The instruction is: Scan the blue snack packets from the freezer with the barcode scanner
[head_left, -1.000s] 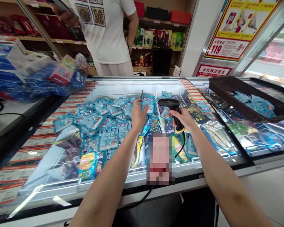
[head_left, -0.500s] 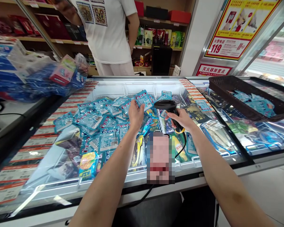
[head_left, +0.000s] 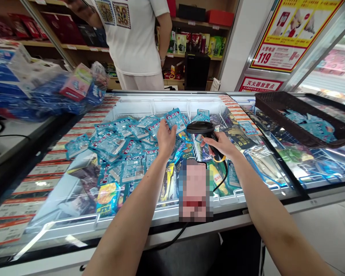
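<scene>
My left hand (head_left: 166, 137) is closed on the edge of a blue snack packet (head_left: 176, 119), whose printed side with a barcode faces up. In my right hand (head_left: 220, 145) is a black barcode scanner (head_left: 202, 128), gripped by its handle; its head points left, towards the packet, with a gap between them. Its cable runs down from the handle. Many similar blue packets (head_left: 133, 168) lie in a loose heap on the glass top of the freezer (head_left: 166, 237), left of and below my left hand. A blurred-out phone-like thing (head_left: 196, 188) is in front of my hands.
A brown basket (head_left: 304, 134) with blue packets stands at the right. Plastic-wrapped boxes (head_left: 40, 84) are piled at the left. Across the freezer stands a person in a white shirt (head_left: 135, 42), before shelves of goods (head_left: 195, 42). Price labels (head_left: 43, 168) line the glass.
Both hands stay almost in place, still holding the packet and the scanner. The view has shifted very slightly.
</scene>
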### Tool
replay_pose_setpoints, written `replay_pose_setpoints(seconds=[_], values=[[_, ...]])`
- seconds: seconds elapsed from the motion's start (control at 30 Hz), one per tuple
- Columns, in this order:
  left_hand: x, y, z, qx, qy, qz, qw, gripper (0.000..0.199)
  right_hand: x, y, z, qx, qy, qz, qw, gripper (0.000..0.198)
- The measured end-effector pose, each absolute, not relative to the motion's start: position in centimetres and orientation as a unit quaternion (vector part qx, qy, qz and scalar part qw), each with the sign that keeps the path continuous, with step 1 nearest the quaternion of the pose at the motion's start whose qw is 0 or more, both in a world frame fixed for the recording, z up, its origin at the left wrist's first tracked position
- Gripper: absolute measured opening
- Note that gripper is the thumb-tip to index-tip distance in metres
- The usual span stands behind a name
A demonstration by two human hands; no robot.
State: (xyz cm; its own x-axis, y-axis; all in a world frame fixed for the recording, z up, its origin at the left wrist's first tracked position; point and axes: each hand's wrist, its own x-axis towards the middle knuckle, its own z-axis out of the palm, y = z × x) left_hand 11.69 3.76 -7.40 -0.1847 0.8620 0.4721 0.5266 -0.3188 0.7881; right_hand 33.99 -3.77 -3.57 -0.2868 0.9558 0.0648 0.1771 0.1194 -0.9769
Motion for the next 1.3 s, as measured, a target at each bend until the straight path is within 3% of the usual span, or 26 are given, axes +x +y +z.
replay_pose_setpoints(seconds=[0.9, 1.17, 1.3], values=[[11.7, 3.8, -7.7, 0.623, 0.553, 0.529, 0.159, 0.020, 34.2, -3.7, -3.7, -0.437, -0.642, 0.492, 0.393, 0.038], [11.5, 3.8, -6.5, 0.611, 0.540, 0.548, 0.184, 0.021, 35.0, -3.0, -4.2, -0.431, -0.594, 0.507, 0.451, 0.037], [10.4, 3.8, -5.8, 0.623, 0.556, 0.530, 0.149, 0.024, 35.5, -2.8, -4.2, -0.447, -0.573, 0.501, 0.470, 0.037]])
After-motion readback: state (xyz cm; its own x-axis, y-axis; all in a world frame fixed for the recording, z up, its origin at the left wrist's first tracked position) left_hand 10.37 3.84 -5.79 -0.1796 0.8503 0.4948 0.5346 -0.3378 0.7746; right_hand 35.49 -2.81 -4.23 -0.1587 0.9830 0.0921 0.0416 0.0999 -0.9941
